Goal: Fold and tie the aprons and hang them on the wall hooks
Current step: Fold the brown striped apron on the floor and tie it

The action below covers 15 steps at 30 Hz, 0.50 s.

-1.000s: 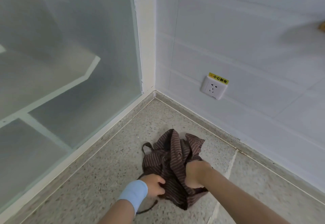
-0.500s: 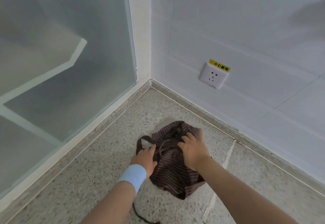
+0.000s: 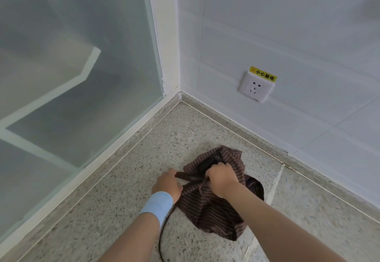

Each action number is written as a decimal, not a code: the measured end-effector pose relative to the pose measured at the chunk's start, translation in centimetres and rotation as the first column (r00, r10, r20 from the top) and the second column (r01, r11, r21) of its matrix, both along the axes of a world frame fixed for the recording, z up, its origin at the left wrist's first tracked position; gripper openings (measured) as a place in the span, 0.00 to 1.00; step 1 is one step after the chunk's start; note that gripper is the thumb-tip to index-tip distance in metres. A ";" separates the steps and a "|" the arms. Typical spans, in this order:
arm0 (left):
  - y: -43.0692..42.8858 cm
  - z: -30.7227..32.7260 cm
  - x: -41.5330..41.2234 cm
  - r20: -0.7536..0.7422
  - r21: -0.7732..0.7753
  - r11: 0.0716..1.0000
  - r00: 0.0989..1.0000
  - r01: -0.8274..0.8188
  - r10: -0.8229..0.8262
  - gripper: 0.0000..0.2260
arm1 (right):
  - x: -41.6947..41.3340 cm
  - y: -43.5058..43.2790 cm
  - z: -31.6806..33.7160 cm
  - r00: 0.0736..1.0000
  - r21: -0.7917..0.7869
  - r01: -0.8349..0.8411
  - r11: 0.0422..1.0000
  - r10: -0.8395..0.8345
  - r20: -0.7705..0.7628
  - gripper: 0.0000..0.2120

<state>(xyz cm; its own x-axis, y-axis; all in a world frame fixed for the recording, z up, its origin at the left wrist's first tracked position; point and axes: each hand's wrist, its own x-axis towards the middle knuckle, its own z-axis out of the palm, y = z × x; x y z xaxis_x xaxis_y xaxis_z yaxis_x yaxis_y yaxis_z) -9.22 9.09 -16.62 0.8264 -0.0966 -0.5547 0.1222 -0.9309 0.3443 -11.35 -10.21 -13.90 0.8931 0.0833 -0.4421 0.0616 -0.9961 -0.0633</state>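
**Location.** The apron (image 3: 218,206), brown with thin pale stripes, lies in a crumpled bundle on the floor (image 3: 123,210). It sits near the room corner, apart from both the wall (image 3: 287,25) and the glass panel (image 3: 72,35). The lower part of the bundle spreads toward the camera. The upper part is bunched into folds around a dark hollow.

**Right hand.** The right hand (image 3: 221,179) is on top of the bundle, at its middle. The fingers are curled into a tight fist around gathered apron cloth. The cloth puckers into creases that run into the fist.

**Left hand.** The left hand (image 3: 167,183) is just left of the bundle, low over the floor, with its back toward the camera. The fingers are curled inward on the end of a strap (image 3: 186,176). Most of the fingertips are hidden by the hand itself. A light blue wristband (image 3: 157,207) covers the wrist.

**Strap and cord.**
- The strap runs in a straight, taut line from the left hand to the cloth under the right fist.
- A thin dark cord (image 3: 162,235) leaves the bundle near the left wrist, passes beside the wristband and trails along the floor to the bottom edge of the view.

**Surroundings.**
- The floor is speckled stone.
- The wall is white tile and carries a white socket (image 3: 256,87) low down, right of the corner.
- A yellow label (image 3: 263,74) with black characters sits on the socket's top edge.
- The glass panel is frosted and stands on the left in a white frame.
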 end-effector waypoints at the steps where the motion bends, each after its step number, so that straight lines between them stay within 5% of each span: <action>1: 0.2 0.2 -0.1 0.025 0.003 0.997 0.997 -0.071 0.071 0.26 | -0.2 -0.2 0.5 1.000 0.094 0.023 0.995 -0.023 -0.008 0.11; 3: 0.3 0.6 -0.5 -0.055 -0.040 0.965 0.965 -0.260 0.258 0.33 | -0.7 -0.5 1.8 0.987 0.324 0.157 0.933 -0.159 -0.022 0.07; 5: -0.1 1.6 -0.9 -0.349 -0.181 0.874 0.860 -0.451 0.372 0.37 | -1.2 -0.7 3.5 0.954 0.498 0.268 0.825 -0.298 -0.022 0.03; 7: -0.6 3.6 -1.9 -0.557 -0.329 0.740 0.754 -0.586 0.349 0.28 | -2.1 -0.9 5.4 0.919 0.581 0.317 0.749 -0.394 0.007 0.03; 13: -1.3 11.1 -2.2 -0.456 -0.644 0.582 0.860 -0.497 0.229 0.11 | -4.9 -1.9 11.0 0.864 0.560 0.380 0.736 -0.498 0.069 0.05; 15: -1.7 14.3 -2.3 -0.409 -0.675 0.618 0.901 -0.404 0.142 0.10 | -5.7 -2.2 12.8 0.872 0.439 0.424 0.792 -0.488 0.041 0.24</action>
